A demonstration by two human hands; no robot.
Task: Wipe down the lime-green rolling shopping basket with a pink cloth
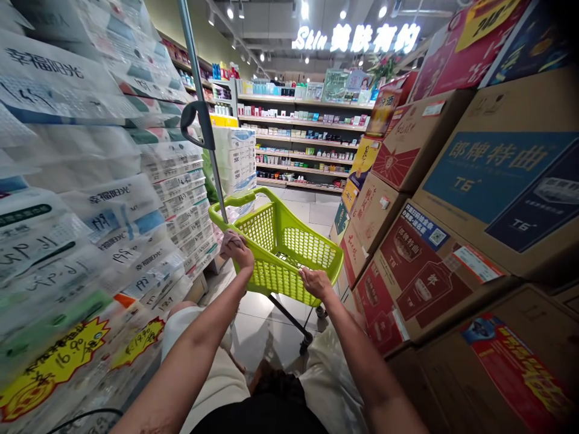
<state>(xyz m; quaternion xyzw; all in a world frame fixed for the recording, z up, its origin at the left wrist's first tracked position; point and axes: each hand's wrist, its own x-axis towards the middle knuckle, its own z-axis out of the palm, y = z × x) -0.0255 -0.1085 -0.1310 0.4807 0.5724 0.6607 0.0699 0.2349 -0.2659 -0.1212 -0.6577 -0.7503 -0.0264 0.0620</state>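
Note:
A lime-green plastic shopping cart [307, 232] stands on wheels in front of me, its perforated basket turned sideways. My left hand [244, 256] is closed on a crumpled pinkish-grey cloth [232, 242], pressed against the cart's rim at its left end. My right hand [316, 282] grips the near rim toward the right end, fingers curled over the edge. A metal pole [192, 45] with a dark grey loop handle [198, 125] rises beside the cart's handle end; its lower end is hidden behind the rim. Inside the basket I see only the holed walls and floor.
Tall stacks of plastic-wrapped paper packs [149, 181] line the left side, with yellow price signs [58, 361] low down. Stacked cartons [502, 157] form a wall on the right. Shelves of small goods [303, 123] stand across the aisle's far end.

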